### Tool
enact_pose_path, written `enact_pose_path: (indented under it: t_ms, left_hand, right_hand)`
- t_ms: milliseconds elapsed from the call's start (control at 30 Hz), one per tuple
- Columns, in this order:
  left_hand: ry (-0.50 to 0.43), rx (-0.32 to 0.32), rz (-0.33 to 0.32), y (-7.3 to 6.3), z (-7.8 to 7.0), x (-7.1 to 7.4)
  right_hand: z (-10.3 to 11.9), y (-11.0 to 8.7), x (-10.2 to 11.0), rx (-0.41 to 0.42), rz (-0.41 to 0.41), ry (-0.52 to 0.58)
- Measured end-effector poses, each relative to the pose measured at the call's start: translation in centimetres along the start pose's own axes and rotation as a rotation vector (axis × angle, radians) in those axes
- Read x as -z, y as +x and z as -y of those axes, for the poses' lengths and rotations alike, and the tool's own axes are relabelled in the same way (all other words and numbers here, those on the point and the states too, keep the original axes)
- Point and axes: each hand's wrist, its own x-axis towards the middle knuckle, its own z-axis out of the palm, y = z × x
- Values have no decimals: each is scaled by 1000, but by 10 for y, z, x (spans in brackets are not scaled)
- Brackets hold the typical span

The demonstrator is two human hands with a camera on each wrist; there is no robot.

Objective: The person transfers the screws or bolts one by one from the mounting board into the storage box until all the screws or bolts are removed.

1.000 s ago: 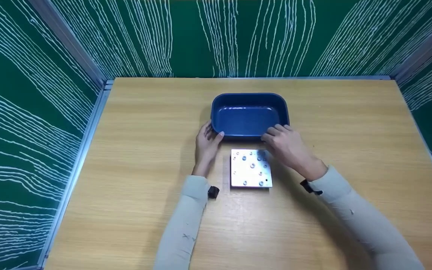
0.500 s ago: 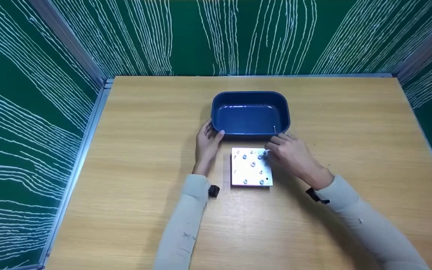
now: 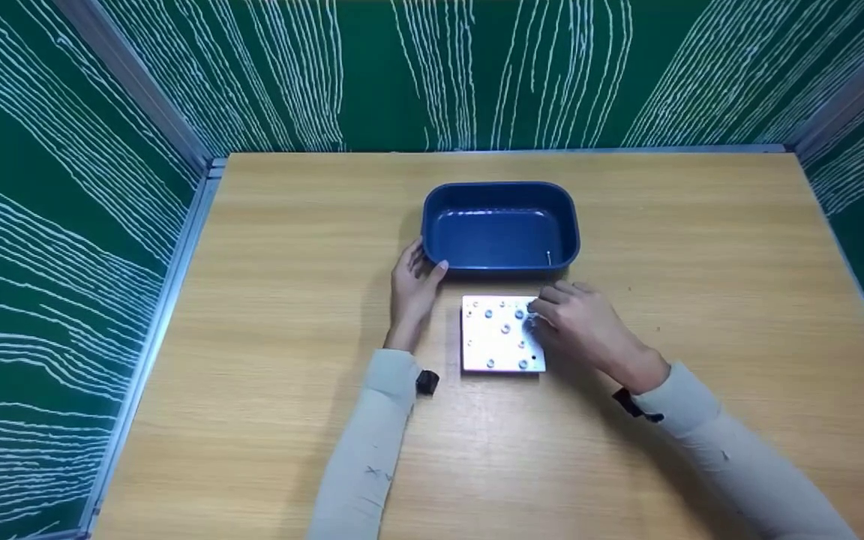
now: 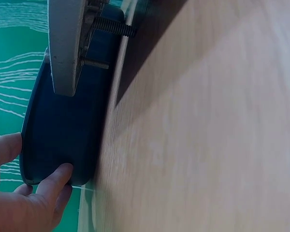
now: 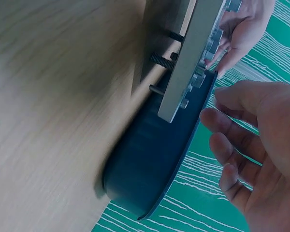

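Note:
My left hand holds the near left corner of a dark blue bin, thumb at the rim and fingers along the outer wall. A small screw stands in the bin's near right corner. Just in front of the bin is a square metal plate with several bolts in it. Their threaded ends stick out under the raised plate in the right wrist view. My right hand hovers at the plate's far right corner, fingers loosely bent. Nothing shows between its thumb and fingers in the right wrist view.
The bin and plate rest on a wooden table. Green walls with white wavy lines enclose its back and sides. A metal rail runs along the left edge.
The right hand has moved from the bin's near right rim back toward me, to the plate's far right corner. A screw now shows in the bin. The left hand has stayed put.

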Motion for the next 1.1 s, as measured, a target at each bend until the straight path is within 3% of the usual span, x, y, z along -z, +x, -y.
enact_pose_path:
  t_ms: [400,633,1100]
  left_hand:
    - [-7,-12,0,0,1,1]
    - [-26,-18,1,0,2,1]
    - [19,-3,-2,1,1,1]
  right_hand:
    - [8,-4,0,-17,59,37]
    - [9,-6,-3,-2,54,21]
    - [8,-6,-6,-31,95,37]
